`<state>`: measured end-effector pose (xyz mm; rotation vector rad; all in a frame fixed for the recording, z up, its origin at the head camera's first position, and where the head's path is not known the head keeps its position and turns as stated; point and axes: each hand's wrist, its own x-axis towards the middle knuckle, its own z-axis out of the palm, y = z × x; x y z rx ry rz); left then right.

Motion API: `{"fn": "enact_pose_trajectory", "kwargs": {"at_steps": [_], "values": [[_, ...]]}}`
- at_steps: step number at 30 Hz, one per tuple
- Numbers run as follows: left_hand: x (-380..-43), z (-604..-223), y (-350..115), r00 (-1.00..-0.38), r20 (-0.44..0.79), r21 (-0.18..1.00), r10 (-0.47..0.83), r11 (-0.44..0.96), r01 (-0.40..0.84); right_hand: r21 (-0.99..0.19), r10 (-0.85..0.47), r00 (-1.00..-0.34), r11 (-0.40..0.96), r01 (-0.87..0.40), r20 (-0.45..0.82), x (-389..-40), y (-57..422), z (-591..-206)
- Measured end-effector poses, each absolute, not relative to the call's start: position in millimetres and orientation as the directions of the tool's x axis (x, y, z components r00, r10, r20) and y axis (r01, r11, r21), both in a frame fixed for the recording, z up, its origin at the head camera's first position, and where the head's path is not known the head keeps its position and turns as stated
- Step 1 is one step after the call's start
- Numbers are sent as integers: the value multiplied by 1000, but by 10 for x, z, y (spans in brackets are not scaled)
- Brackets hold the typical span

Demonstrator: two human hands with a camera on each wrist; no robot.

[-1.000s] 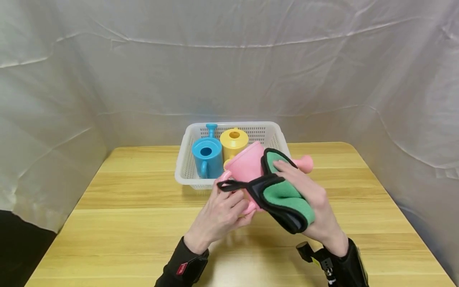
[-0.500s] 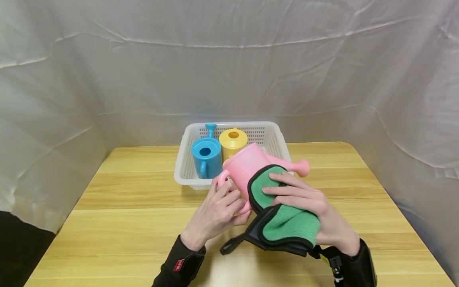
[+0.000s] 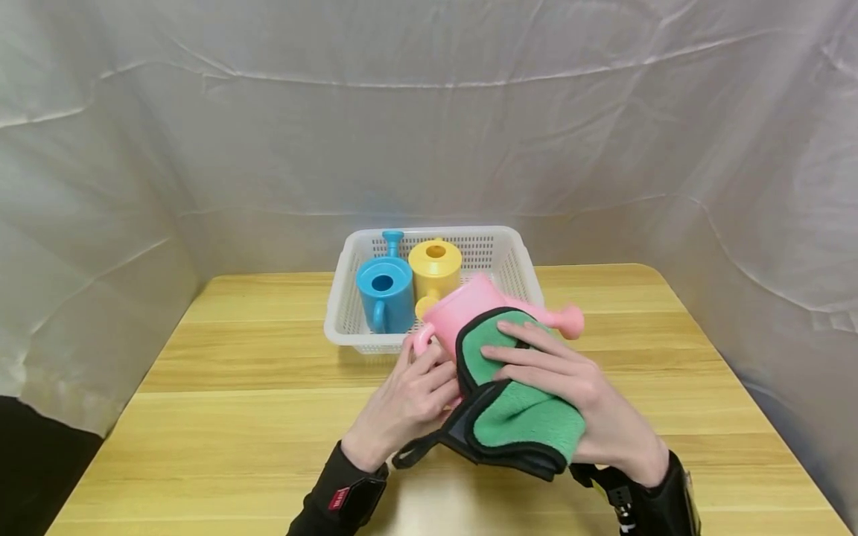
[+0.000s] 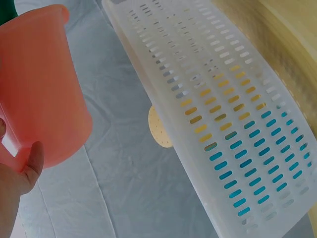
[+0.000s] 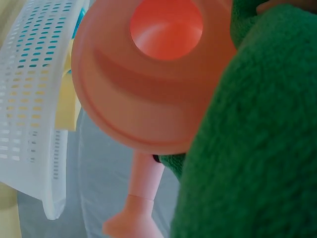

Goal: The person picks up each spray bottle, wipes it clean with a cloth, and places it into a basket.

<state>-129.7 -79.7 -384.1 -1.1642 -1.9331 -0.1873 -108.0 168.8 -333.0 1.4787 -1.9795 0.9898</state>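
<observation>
A pink watering can (image 3: 462, 307) is held tilted above the table, its spout pointing right. My left hand (image 3: 405, 402) grips its handle; the left wrist view shows the can's side wall (image 4: 39, 89) with the thumb (image 4: 34, 161) near its edge. In my right hand (image 3: 579, 383) is a green cloth (image 3: 526, 417) with black edging and a loop, pressed against the can's side. Fingers spread over the cloth, the thumb hidden. The right wrist view shows the can's round opening (image 5: 166, 34) beside the cloth's fuzzy folds (image 5: 257, 144).
Behind the can, a white perforated basket (image 3: 342, 320) holds a blue watering can (image 3: 389, 298) and a yellow watering can (image 3: 436, 268). The wooden table (image 3: 255, 417) extends to both sides, with a grey fabric backdrop (image 3: 429, 149) around it.
The cloth has slid down and left over the pink can with my right hand, and its loop hangs lower, near my left wrist. My left hand keeps its grip on the handle.
</observation>
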Motion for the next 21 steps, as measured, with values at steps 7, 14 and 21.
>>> {"fn": "enact_pose_trajectory", "kwargs": {"at_steps": [7, 14, 21], "values": [[-1317, -3883, -777, -177, 700, -347, 692, 546, 763, -290, -596, -358, 210, -934, 719, -1077, 1673, -3351], [-1241, -3920, -739, -297, 670, -134, 680, 504, 853, -393, -556, -423, 180, -902, 716, -1105, 1713, -3350], [-1220, -3923, -676, -237, 708, -200, 665, 511, 836, -418, -498, -444, 171, -892, 745, -1131, 1702, -3357]]}}
